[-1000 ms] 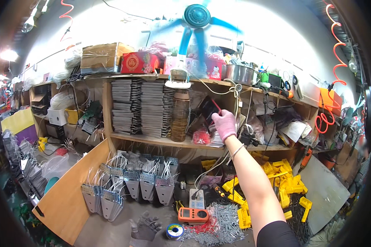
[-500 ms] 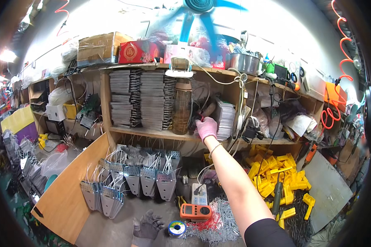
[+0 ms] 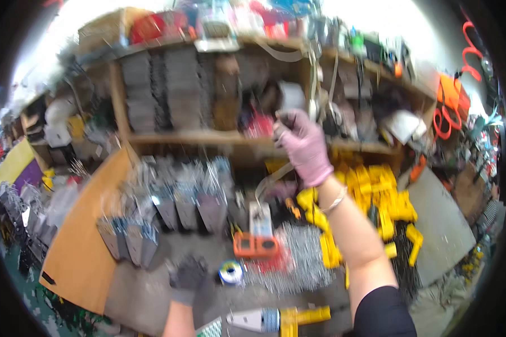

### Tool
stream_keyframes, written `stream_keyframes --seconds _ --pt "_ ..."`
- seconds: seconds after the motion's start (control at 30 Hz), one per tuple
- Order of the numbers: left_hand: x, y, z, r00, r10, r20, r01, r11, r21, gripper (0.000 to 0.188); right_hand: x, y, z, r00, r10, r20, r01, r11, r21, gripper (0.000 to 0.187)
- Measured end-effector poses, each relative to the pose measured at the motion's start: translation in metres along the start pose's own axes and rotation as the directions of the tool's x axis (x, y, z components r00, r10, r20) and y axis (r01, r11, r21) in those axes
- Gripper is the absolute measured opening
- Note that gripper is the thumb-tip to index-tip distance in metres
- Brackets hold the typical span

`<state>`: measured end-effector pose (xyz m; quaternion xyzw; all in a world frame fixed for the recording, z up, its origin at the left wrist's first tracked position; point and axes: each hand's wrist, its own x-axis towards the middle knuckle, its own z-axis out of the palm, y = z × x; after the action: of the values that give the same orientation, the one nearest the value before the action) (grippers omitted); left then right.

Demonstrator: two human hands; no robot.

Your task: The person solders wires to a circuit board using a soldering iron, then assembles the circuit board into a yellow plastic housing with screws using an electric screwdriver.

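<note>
My right hand, in a pink glove, is raised in front of the lower shelf. Its fingers are curled together; motion blur hides what they hold, if anything. Just beyond it, a white stack and a red item sit on the shelf. My left hand, in a dark grey glove, hovers over the bench with fingers loosely apart and nothing visible in them. To its right lie a solder spool and an orange multimeter. A grey bracket joined to a yellow part lies at the near edge.
Wired grey brackets stand in rows at the back left, beside a slanted wooden board. A heap of screws covers the middle. Yellow plastic parts pile up at right, near a grey panel.
My right hand has drawn back from the shelf, toward me and to the right. The view has tilted down, bringing the bracket with the yellow part into sight.
</note>
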<state>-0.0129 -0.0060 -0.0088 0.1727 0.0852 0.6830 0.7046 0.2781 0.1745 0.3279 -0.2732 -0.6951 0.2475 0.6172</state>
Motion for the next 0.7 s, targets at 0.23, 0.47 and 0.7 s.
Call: stream_keyframes --seconds 0.23,0.47,0.7 --pt "0.013 -0.004 0.072 0.876 0.291 0.385 -0.458 0.248 0.854 0.048 -0.234 -0.066 -0.139 0.773 0.465 0.431 -0.212 0.831 -0.515 0.02" --pt "0.017 -0.041 0.149 0.688 -0.126 0.714 -0.648 -0.548 0.528 0.037 -0.382 -0.053 -0.161 0.793 0.538 0.286 -0.253 0.718 -0.649 0.018" --pt "0.028 -0.056 0.137 0.7 -0.362 0.616 -0.684 -0.589 0.431 0.032 -0.4 -0.045 -0.175 0.844 0.487 0.223 -0.288 0.764 -0.577 0.018"
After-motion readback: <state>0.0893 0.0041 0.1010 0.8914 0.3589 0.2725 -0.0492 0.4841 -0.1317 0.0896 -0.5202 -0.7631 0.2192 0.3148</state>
